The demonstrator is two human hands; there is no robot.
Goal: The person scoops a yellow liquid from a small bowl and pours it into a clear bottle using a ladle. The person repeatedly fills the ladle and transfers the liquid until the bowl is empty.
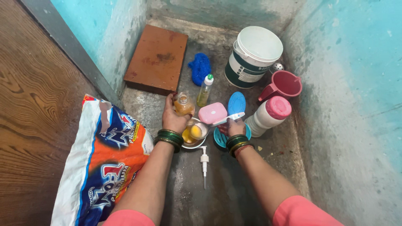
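Observation:
My left hand [173,116] grips a small clear bottle of amber liquid [183,105], its cap off, held just above a steel bowl [197,139] with yellow liquid in it. My right hand [234,126] rests on a blue soap dish [220,138] and holds a white strip-like piece [228,119] next to a pink soap case [212,112]. A white pump dispenser head [204,160] lies on the concrete floor between my forearms.
A large printed detergent bag [104,159] leans at the left by a wooden door [29,104]. Farther back stand a brown board [158,56], blue scrubber [199,67], clear dish-soap bottle [204,90], white bucket [253,56], pink mug [284,85], pink-capped white bottle [268,116], blue lid [236,102].

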